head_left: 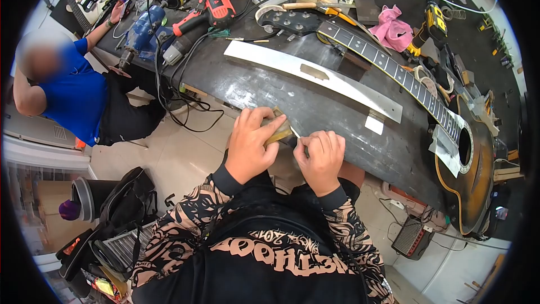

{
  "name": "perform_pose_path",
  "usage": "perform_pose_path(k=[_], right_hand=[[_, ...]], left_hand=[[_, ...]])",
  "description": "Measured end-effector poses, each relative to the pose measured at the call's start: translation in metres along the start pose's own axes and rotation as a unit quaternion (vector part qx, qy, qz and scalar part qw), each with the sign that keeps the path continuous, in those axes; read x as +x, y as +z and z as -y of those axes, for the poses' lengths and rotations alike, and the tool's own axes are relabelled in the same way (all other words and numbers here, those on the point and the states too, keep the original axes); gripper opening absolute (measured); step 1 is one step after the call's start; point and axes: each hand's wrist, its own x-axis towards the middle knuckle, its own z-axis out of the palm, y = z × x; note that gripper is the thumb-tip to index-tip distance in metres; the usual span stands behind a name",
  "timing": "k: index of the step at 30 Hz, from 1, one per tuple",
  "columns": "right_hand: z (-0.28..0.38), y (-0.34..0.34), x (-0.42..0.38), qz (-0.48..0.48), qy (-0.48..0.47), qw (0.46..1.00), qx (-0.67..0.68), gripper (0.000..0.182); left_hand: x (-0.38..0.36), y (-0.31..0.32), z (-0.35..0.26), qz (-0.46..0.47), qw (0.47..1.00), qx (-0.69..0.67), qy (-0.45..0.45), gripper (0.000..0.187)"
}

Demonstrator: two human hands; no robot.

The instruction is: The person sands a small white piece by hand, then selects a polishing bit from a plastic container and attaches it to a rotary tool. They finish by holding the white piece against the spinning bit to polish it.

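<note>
My left hand (253, 142) is closed around a small yellowish-brown block (279, 135), held just off the bench's front edge. My right hand (320, 157) pinches a thin white strip (295, 132), whose far end meets or nearly meets the block; my fingers hide the rest of it. Beyond my hands, a long flat metal straightedge (315, 76) with a cut-out slot lies on the dark workbench (242, 90). An acoustic guitar (478, 169) rests at the right, its neck pointing back left and paper taped beside the soundhole.
Red power tool (218, 8), blue power tool (140, 31) and cables crowd the bench's back left. A pink cloth (392, 27) and yellow drill (434, 22) are at the back right. A person in a blue shirt (79, 93) sits at the left. A small amplifier (413, 238) stands below.
</note>
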Motion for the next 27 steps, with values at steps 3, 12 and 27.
perform_pose_path(k=[3,12,27], right_hand=[[0.0,0.0,0.001,-0.002,-0.001,1.0,0.005,0.034],[0.0,-0.001,0.0,0.01,0.0,1.0,0.011,0.032],[0.0,-0.003,0.0,0.025,0.004,1.0,0.018,0.031]], left_hand=[[-0.004,0.001,-0.005,0.017,0.999,-0.034,0.01,0.06],[-0.006,-0.003,-0.006,0.035,0.999,-0.026,0.011,0.063],[-0.013,-0.001,-0.007,0.052,0.997,0.0,0.063,0.067]])
